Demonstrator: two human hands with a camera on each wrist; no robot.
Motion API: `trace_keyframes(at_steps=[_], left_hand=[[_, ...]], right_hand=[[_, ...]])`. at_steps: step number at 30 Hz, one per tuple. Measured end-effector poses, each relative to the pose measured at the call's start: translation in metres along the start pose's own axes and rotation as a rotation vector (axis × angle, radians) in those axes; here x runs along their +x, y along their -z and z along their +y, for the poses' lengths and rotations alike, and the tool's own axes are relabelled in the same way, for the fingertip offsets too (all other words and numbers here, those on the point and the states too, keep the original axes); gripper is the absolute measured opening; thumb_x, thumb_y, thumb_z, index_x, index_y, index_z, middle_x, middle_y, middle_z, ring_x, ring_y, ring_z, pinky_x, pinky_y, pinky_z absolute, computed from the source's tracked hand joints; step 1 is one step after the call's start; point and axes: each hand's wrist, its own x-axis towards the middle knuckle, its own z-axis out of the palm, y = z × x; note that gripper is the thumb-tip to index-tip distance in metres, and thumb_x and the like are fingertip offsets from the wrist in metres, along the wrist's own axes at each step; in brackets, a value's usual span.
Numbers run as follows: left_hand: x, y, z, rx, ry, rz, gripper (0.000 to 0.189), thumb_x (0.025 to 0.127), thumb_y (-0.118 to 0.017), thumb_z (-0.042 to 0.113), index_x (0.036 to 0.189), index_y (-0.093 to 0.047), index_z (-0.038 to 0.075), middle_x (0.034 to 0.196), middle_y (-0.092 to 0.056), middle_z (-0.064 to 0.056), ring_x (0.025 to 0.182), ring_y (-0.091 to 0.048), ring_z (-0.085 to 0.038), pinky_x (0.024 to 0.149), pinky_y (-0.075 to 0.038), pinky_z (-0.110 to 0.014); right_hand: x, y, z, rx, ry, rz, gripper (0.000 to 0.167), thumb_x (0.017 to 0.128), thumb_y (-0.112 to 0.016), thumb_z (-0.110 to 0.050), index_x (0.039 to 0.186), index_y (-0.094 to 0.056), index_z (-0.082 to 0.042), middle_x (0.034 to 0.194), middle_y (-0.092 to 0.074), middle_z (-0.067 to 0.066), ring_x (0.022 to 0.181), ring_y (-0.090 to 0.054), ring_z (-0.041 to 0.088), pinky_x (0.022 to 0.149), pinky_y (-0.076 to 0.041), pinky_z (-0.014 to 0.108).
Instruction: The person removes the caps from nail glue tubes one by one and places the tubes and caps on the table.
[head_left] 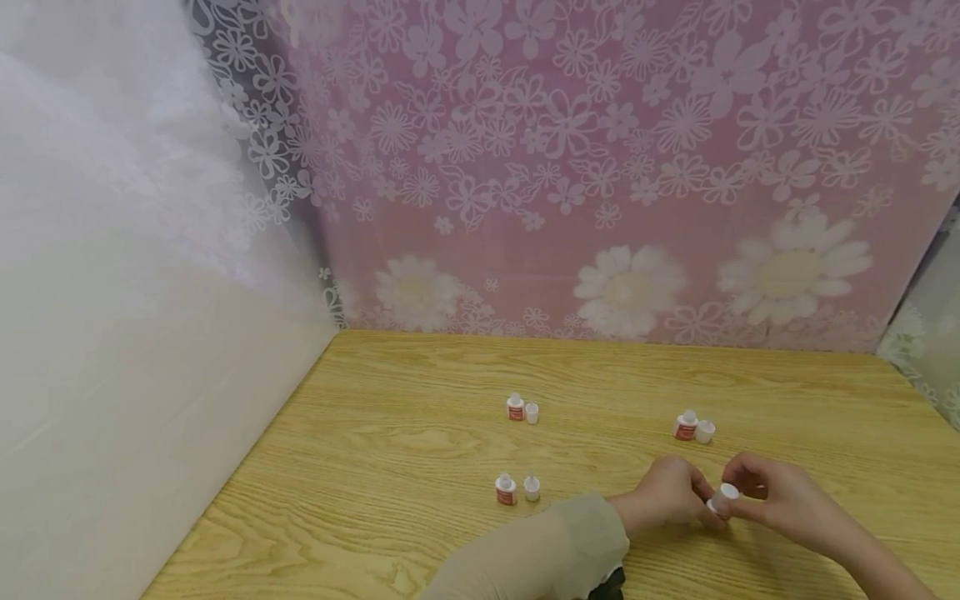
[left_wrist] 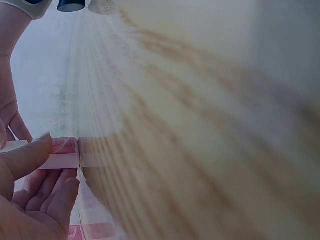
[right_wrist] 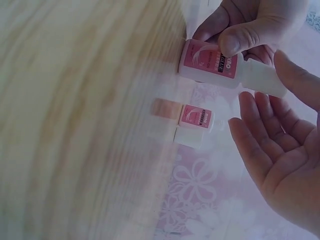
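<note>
A small white bottle with a pink-red label [right_wrist: 212, 61] stands on the wood-grain table, its white cap [head_left: 727, 493] in place on top. My left hand [head_left: 670, 492] grips the bottle's body, the thumb lying across the label in the right wrist view. From the other side my right hand [head_left: 786, 502] pinches the cap between thumb and fingers. In the left wrist view the left thumb and fingers are around the bottle [left_wrist: 64, 153], which partly hides the right hand.
Just behind the hands stands a similar uncapped bottle [head_left: 686, 427] beside its cap [head_left: 705, 432]. Further left are two more uncapped bottles, one at the back [head_left: 515, 408] and one nearer [head_left: 506, 490], each with a cap beside it. Flowered curtains [head_left: 525, 208] border the table [head_left: 375, 500].
</note>
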Motion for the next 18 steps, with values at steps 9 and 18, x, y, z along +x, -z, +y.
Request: trace_keyframes(at_steps=[9,18], left_hand=[[0.0011,0.0003,-0.0003,0.009,-0.010,-0.012,0.012,0.063,-0.081,0.018,0.065,-0.069,0.013,0.051,-0.051,0.015,0.049,-0.043,0.000,0.045,-0.036,-0.015],[0.0017,-0.0001,0.0001,0.012,-0.010,-0.002,0.014,0.062,-0.081,0.017,0.064,-0.069,0.012,0.052,-0.051,0.015,0.051,-0.043,0.001,0.046,-0.036,-0.015]], right_hand=[[-0.0004,0.0010,0.0033,0.085,0.061,-0.028,0.016,0.081,-0.064,-0.021,0.089,-0.057,-0.009,0.090,-0.061,0.000,0.085,-0.055,-0.003,0.065,-0.046,0.020],[0.0002,0.0013,0.0094,0.199,0.193,-0.083,0.011,0.085,-0.058,-0.010,0.096,-0.057,-0.006,0.091,-0.060,0.001,0.094,-0.052,-0.004,0.069,-0.045,0.018]])
